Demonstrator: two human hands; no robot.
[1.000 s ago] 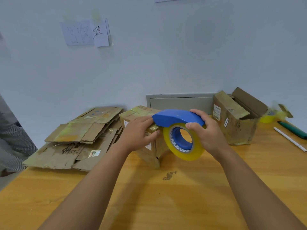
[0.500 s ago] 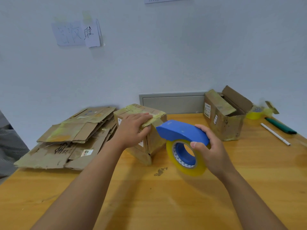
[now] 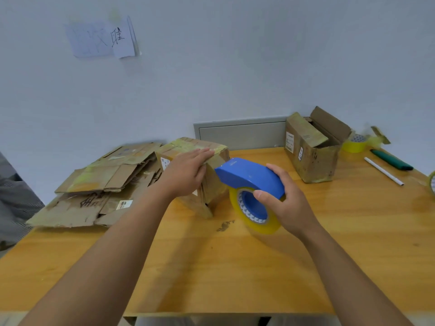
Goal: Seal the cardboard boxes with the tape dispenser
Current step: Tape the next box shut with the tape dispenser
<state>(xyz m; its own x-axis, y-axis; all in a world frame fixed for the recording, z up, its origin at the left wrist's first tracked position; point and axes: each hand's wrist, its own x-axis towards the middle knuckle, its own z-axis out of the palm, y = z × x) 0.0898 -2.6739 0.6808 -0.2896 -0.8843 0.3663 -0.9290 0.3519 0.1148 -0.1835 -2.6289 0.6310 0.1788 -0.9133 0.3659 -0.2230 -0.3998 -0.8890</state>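
A small, worn brown cardboard box (image 3: 211,184) patched with yellowish tape is seen standing on the orange wooden desk (image 3: 235,267), left of centre. The left hand (image 3: 186,175) is laid flat on its top and near side, fingers straight, nothing being gripped. A blue plastic tape dispenser (image 3: 249,177) carrying a roll of yellowish clear tape (image 3: 256,217) is grasped by the right hand (image 3: 284,203), thumb and fingers curled round it; its nose is held just beside the box's right upper edge, the roll lifted off the desk. A pile of flattened cardboard sheets (image 3: 94,191) is stacked to the left. A second, open-flapped cardboard box (image 3: 313,151) is placed at the far right, near the wall.
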